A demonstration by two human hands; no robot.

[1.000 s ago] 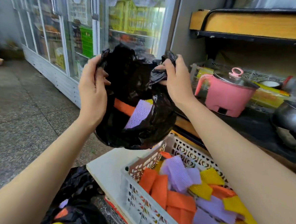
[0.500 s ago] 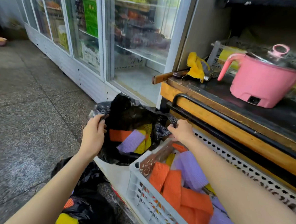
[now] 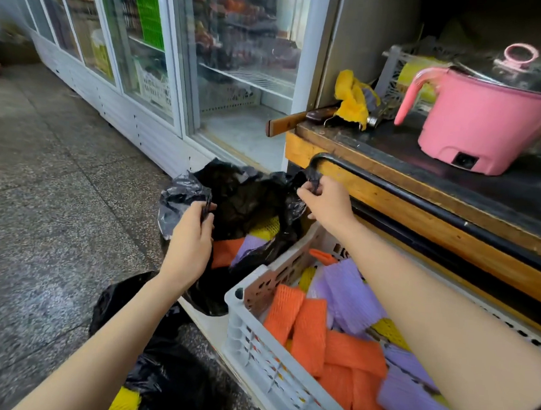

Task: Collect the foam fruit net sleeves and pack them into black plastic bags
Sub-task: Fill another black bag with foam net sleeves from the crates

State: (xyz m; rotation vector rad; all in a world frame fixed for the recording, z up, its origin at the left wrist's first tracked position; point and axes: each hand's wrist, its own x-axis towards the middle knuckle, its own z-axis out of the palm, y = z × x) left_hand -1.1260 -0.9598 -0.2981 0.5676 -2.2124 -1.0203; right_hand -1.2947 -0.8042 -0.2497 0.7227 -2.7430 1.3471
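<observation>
While both hands pinch opposite rim edges, left hand and right hand spread the black plastic bag beside the white crate; foam sleeves fill the crate, a few lie bagged; thin film could tear or slip, spilling contents.

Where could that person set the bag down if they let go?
The grey floor left of the black bag, before the glass-door fridges, is bare. The countertop has a free strip between the yellow net and the pink pot. The white crate is crowded with sleeves, and a second bag lies nearer the camera.
</observation>
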